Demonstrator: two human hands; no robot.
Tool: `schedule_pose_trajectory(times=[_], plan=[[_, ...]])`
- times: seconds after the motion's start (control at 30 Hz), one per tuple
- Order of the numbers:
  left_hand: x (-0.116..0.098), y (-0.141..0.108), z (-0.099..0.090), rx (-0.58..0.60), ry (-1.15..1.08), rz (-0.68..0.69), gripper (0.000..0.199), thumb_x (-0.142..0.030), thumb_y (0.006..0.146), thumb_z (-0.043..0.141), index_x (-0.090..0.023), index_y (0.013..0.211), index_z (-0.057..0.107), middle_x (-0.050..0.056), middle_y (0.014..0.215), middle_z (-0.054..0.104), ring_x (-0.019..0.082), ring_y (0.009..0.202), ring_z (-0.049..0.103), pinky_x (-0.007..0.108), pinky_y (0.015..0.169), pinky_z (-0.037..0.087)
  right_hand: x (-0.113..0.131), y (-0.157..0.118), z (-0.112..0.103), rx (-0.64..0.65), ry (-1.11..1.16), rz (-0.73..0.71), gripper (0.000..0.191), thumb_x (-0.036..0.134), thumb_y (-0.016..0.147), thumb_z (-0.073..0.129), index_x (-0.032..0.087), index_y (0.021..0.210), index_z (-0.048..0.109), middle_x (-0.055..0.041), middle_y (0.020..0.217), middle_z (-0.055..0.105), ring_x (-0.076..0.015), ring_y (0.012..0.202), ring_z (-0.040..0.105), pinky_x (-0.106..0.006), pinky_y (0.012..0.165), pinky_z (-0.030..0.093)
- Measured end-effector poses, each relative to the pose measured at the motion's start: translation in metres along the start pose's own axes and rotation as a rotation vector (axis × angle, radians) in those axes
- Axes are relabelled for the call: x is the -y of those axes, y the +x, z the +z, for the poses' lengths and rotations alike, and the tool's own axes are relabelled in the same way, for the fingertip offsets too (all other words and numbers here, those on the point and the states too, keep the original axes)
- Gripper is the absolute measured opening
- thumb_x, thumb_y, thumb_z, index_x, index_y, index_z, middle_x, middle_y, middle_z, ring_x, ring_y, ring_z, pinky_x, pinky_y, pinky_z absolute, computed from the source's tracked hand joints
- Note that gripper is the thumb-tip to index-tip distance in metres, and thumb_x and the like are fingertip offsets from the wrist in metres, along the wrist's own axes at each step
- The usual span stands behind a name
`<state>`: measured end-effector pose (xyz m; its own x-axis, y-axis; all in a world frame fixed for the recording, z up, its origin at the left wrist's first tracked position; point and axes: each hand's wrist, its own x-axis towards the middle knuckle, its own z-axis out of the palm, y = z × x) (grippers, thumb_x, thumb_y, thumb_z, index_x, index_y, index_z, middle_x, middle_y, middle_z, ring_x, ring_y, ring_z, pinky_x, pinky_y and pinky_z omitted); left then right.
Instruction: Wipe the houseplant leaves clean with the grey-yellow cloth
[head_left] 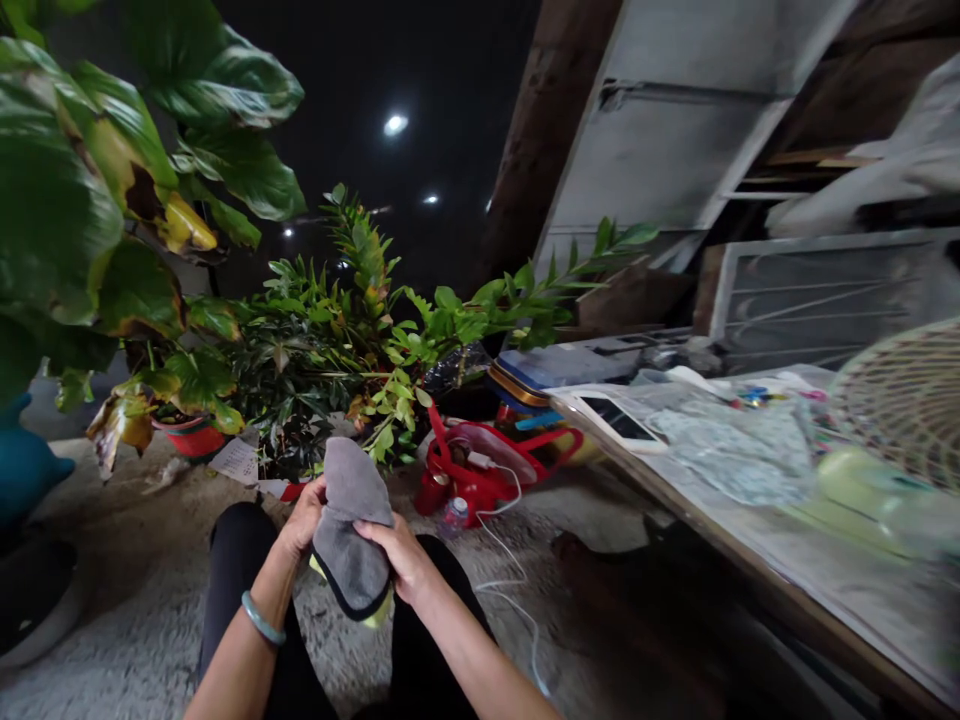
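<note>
Between my hands, above my lap, is a grey plush fabric piece [352,550] with black edging along its lower end. It narrows in the middle, where both hands pinch it, and a rounded flap stands up above. Some yellow-green material [379,612] peeks out from beneath it. My left hand [306,515] is closed on its left side, and a pale bangle [262,618] circles that wrist. My right hand [401,553] grips the right side, thumb lying on top of the fabric. The fabric's underside and several fingertips are hidden.
A red bag [480,490] with a white cable [517,590] sits on the floor ahead. Potted plants [300,330] stand beyond. At right, a table [720,540] carries a white phone or tablet [619,420], crumpled cloth [735,440] and a fan [907,410].
</note>
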<state>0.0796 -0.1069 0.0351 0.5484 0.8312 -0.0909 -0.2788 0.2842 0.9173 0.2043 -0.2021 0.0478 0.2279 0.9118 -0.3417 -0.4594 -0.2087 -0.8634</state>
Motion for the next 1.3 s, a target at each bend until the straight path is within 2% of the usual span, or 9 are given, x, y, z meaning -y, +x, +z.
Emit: schedule_pose_trajectory(times=[0.1,0.23,0.33,0.47,0.67,0.8,0.93,1.1,1.3], plan=[[-0.002,0.004,-0.007,-0.089,-0.008,0.098,0.033,-0.021,0.049,0.091,-0.02,0.079,0.077,0.007,0.08,0.077,0.032,0.093,0.07,0.037,0.085,0.053,-0.01,0.009,0.004,-0.01,-0.032,-0.033,0.036,0.034,0.057,0.086,0.017,0.087,0.075,-0.0072,0.08,0.079,-0.0282,0.08,0.073,-0.037,0.076,0.054],[0.0,0.013,-0.021,-0.271,0.053,0.224,0.023,-0.023,0.051,0.087,-0.021,0.071,0.076,0.004,0.078,0.077,0.032,0.095,0.068,0.036,0.087,0.052,-0.015,0.023,0.01,-0.218,-0.215,-0.258,0.036,0.033,0.056,0.09,0.022,0.086,0.072,-0.003,0.078,0.076,-0.0269,0.079,0.069,-0.035,0.075,0.053],[0.002,0.013,-0.029,-0.168,0.095,0.146,0.017,-0.025,0.051,0.087,-0.02,0.062,0.075,0.004,0.065,0.073,0.031,0.086,0.068,0.036,0.079,0.053,-0.008,0.027,0.016,-0.178,-0.297,-0.296,0.043,0.031,0.054,0.09,0.021,0.092,0.073,-0.0043,0.085,0.078,-0.0267,0.084,0.069,-0.034,0.077,0.053],[-0.001,0.005,-0.032,-0.049,0.055,0.069,0.018,-0.027,0.05,0.089,-0.018,0.059,0.075,0.003,0.057,0.07,0.028,0.075,0.067,0.034,0.07,0.053,-0.002,0.027,0.024,0.026,-0.21,-0.109,0.038,0.036,0.059,0.085,0.015,0.089,0.076,-0.0083,0.083,0.079,-0.0269,0.08,0.071,-0.035,0.074,0.053],[-0.008,0.001,-0.036,-0.13,-0.004,0.107,0.022,-0.027,0.057,0.084,-0.016,0.075,0.08,0.004,0.067,0.075,0.026,0.075,0.069,0.033,0.071,0.052,0.007,0.029,0.029,0.008,-0.318,-0.151,0.036,0.036,0.056,0.083,0.014,0.084,0.078,-0.0089,0.08,0.08,-0.0285,0.078,0.072,-0.037,0.072,0.054],[-0.008,0.005,-0.045,-0.183,-0.099,0.112,0.02,-0.027,0.053,0.084,-0.017,0.07,0.078,0.003,0.066,0.075,0.024,0.069,0.068,0.034,0.07,0.053,0.023,0.033,0.035,0.062,-0.583,-0.258,0.034,0.034,0.057,0.08,0.017,0.086,0.079,-0.0086,0.084,0.08,-0.0315,0.085,0.072,-0.04,0.08,0.054],[-0.005,0.006,-0.05,-0.152,-0.125,0.093,0.02,-0.024,0.049,0.086,-0.017,0.064,0.075,0.004,0.064,0.074,0.023,0.066,0.067,0.034,0.069,0.052,0.022,0.033,0.04,-0.011,-0.642,-0.302,0.033,0.036,0.056,0.078,0.019,0.084,0.079,-0.0094,0.084,0.08,-0.0335,0.086,0.072,-0.043,0.082,0.055],[0.0,0.005,-0.056,-0.213,-0.377,0.136,0.027,-0.023,0.055,0.083,-0.017,0.081,0.077,0.003,0.07,0.074,0.023,0.07,0.067,0.032,0.071,0.052,0.045,0.027,0.056,0.088,-0.36,-0.285,0.035,0.037,0.055,0.084,0.017,0.083,0.078,-0.0099,0.083,0.081,-0.0321,0.082,0.074,-0.042,0.08,0.057],[-0.007,0.03,-0.073,-0.489,-0.619,0.168,0.031,-0.018,0.071,0.071,-0.017,0.102,0.07,0.0,0.075,0.068,0.012,0.059,0.06,0.024,0.056,0.049,0.1,0.056,0.085,0.262,0.144,-0.123,0.026,0.042,0.062,0.08,0.021,0.074,0.072,-0.0081,0.075,0.079,-0.0307,0.089,0.076,-0.04,0.082,0.06]])
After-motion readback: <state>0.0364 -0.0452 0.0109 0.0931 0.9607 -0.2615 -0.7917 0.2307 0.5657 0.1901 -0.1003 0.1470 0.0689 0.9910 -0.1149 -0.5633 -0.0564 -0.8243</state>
